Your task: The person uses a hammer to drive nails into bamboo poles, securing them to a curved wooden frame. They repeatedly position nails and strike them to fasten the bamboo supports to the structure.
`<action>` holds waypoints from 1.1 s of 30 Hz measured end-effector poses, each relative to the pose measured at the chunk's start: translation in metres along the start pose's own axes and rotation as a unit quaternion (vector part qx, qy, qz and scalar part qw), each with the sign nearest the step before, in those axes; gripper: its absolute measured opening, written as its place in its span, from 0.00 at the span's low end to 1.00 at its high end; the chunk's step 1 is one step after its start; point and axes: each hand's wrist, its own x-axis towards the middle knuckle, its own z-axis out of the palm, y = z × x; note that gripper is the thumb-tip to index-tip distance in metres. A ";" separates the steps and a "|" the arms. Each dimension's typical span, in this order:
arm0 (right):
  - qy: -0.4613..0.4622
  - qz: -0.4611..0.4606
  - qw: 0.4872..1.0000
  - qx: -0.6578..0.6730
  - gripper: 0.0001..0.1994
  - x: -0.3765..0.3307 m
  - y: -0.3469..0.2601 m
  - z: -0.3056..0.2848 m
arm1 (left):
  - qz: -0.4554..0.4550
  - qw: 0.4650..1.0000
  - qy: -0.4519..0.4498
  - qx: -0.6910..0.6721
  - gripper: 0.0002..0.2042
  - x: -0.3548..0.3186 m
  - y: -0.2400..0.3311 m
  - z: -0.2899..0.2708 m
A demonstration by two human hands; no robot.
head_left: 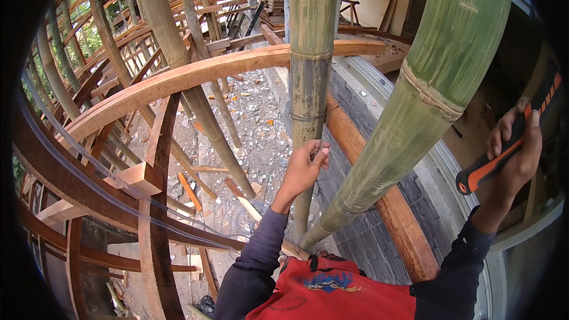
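Observation:
My left hand [308, 163] is closed in a pinch in front of the middle bamboo pole [309, 86]. A thin dark wire [322, 136] rises from between its fingertips beside the pole, where a dark band circles the bamboo. My right hand [517, 142], off to the right, is wrapped round a tool with an orange-and-black handle [492, 165]. The handle's butt end with its hole points down and left; the tool's head cannot be made out. Between my hands, a thicker green bamboo pole [409, 124] leans to the upper right.
A curved timber beam [237, 61] crosses behind the middle pole. On the left stand several poles and a wooden frame [155, 213] with clear hose [71, 142] running over it. Another timber beam [397, 225] runs beside the grey tiled wall [379, 255]. Rubble and offcuts litter the ground [255, 106].

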 end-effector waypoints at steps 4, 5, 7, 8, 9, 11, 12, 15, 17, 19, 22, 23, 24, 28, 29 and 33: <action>0.011 0.014 1.000 -0.009 0.17 -0.001 0.004 0.002 | 0.054 0.998 -0.011 0.016 0.14 0.031 0.029 0.008; 0.011 0.017 1.000 -0.008 0.17 -0.001 0.005 0.002 | 0.064 0.997 0.012 0.029 0.15 0.045 0.037 0.011; 0.020 0.019 1.000 -0.007 0.17 0.000 0.008 0.002 | 0.062 0.988 -0.034 -0.139 0.15 0.082 0.050 0.024; 0.028 0.022 0.999 -0.007 0.17 0.000 0.009 0.002 | 0.006 0.968 -0.042 -0.248 0.15 0.104 0.055 0.034; 0.026 0.026 0.999 -0.011 0.17 0.001 0.011 0.002 | -0.014 0.931 -0.036 -0.364 0.15 0.128 0.059 0.046; 0.029 0.034 0.999 0.009 0.17 0.002 0.014 0.001 | -0.025 0.898 0.002 -0.440 0.14 0.177 0.063 0.072; 0.024 0.038 0.999 0.015 0.17 0.003 0.016 0.000 | -0.027 0.889 0.059 -0.453 0.13 0.201 0.063 0.083; 0.020 0.036 0.999 0.017 0.16 0.004 0.022 -0.002 | -0.022 0.883 0.171 -0.436 0.13 0.262 0.062 0.103; 0.035 0.040 0.998 0.015 0.17 0.004 0.025 -0.003 | -0.048 0.918 0.191 -0.343 0.13 0.280 0.063 0.100; 0.056 0.052 0.997 -0.012 0.17 0.005 0.029 -0.004 | -0.122 0.960 0.166 -0.190 0.14 0.267 0.067 0.088; 0.043 0.049 0.998 -0.016 0.17 0.004 0.035 -0.007 | 0.078 0.989 0.069 0.105 0.13 0.192 0.077 0.051; 0.061 0.058 0.996 -0.022 0.17 0.004 0.038 -0.009 | 0.147 0.977 0.013 0.156 0.13 0.159 0.079 0.033; 0.078 0.067 0.994 -0.031 0.17 0.004 0.042 -0.012 | 0.204 0.966 -0.029 0.153 0.12 0.126 0.080 0.011; 0.122 0.060 0.987 -0.090 0.17 0.001 0.066 -0.039 | -0.036 0.979 -0.201 -0.014 0.11 0.055 0.066 -0.088; 0.120 0.020 0.981 -0.151 0.17 -0.001 0.074 -0.050 | -0.002 0.984 -0.174 -0.025 0.11 0.058 0.058 -0.107; 0.088 -0.095 0.929 -0.347 0.16 -0.010 0.109 -0.087 | -0.009 0.999 0.025 -0.037 0.14 0.128 0.011 -0.126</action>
